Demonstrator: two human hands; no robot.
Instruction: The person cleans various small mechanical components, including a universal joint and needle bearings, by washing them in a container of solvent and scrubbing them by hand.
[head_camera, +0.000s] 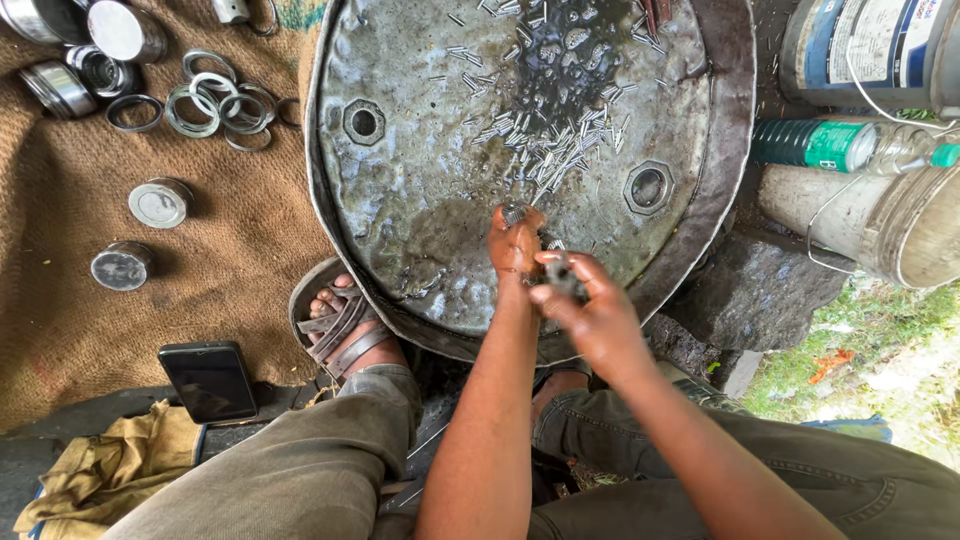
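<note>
You sit low, looking straight down at a round, dented grey metal drum lid (420, 200) that serves as your worktop, its surface wet and oily. Your left hand (516, 243) is over the near edge of the lid, its fingers (528, 222) clenched around a small grey metal cylindrical part (514, 212) whose top shows just above them. Your right hand (585, 305) is just beside it, nearer to you, its fingers (560, 262) grasping a small dark metal piece (562, 275); what kind of piece it is cannot be told. The two hands are nearly touching. Beyond them, across the middle of the lid, lies a scatter of thin silver needle rollers (545, 145), many sitting in a dark oily puddle (585, 55). Two hexagonal bung holes (364, 122) sit in the lid, one left and one right. To your left, brown burlap sacking (120, 320) covers the ground and carries loose steel rings (215, 100) and several round steel bearing cups (160, 203). Your sandalled foot (345, 325) rests against the lid's near rim. A black smartphone (208, 380) lies near your left knee, beside a crumpled tan cloth (110, 465). To the right stand a green plastic bottle (830, 145) lying on its side and a dirty white bucket (880, 225).
</note>
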